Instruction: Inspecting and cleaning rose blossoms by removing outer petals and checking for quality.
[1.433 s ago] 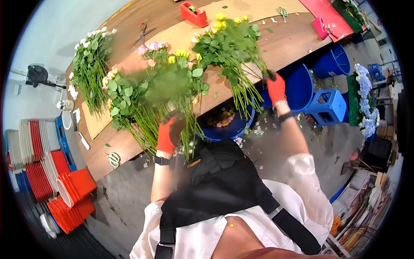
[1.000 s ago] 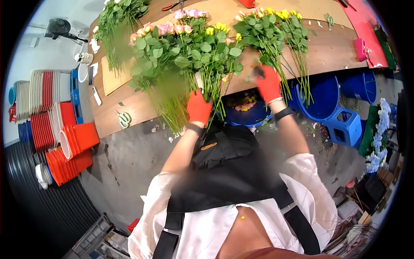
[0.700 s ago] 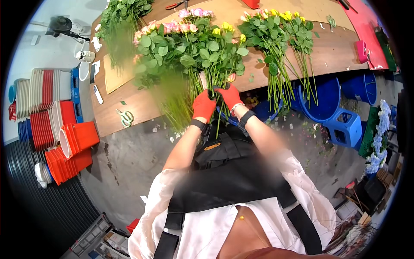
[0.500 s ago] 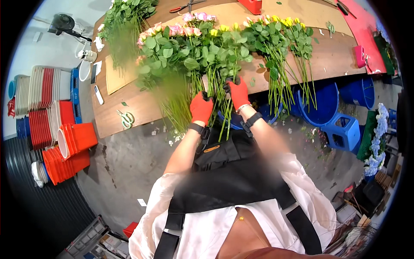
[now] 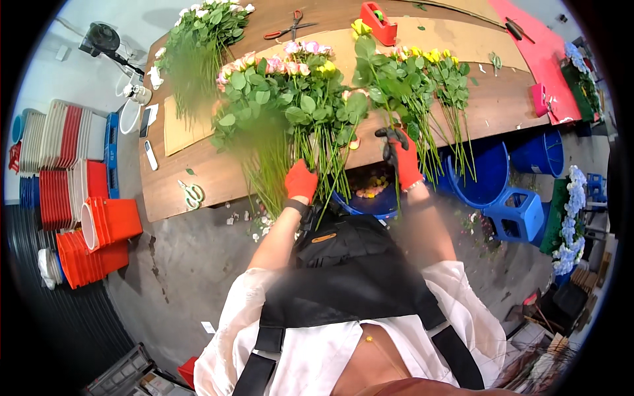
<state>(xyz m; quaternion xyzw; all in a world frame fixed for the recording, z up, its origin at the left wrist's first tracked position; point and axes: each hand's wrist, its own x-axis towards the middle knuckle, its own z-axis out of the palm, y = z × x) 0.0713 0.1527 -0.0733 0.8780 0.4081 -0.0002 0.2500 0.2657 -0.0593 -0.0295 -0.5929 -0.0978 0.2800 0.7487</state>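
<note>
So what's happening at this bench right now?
A person in red gloves stands at a long wooden table sorting cut flowers. The left hand grips the stems of a big bunch of pink roses that hangs over the table's near edge. The right hand lifts a single yellow-headed stem up out of the yellow roses lying beside it. Blue buckets stand on the floor below, and scissors lie on the table to the left.

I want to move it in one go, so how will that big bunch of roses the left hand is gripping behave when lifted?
The bunch of roses is probably top-heavy: leafy heads fan wide above thin stems, so it may flop. Loose stems could slip from the left hand.
</note>
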